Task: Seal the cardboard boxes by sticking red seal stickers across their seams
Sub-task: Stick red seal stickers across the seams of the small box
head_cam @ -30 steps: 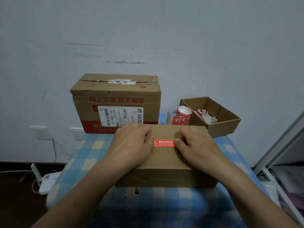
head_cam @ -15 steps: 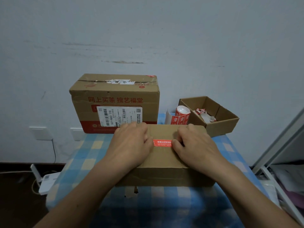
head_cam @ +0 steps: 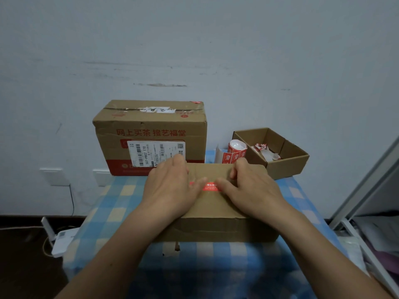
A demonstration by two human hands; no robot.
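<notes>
On the top of the near box (head_cam: pixel 216 214), a red sticker (head_cam: pixel 210 187) is pressed flat at its two ends by the thumbs of the left hand (head_cam: pixel 170 186) and the right hand (head_cam: pixel 252 190). The other fingers are spread over the cardboard with nothing grasped, the right ones bent a little. The box is set on a table (head_cam: pixel 103 203) covered in blue checked cloth. At the far side, a large box (head_cam: pixel 151 130) is stood on the left, with a sticker roll (head_cam: pixel 236 149) between it and an open box (head_cam: pixel 287 167) holding paper scraps (head_cam: pixel 266 151).
</notes>
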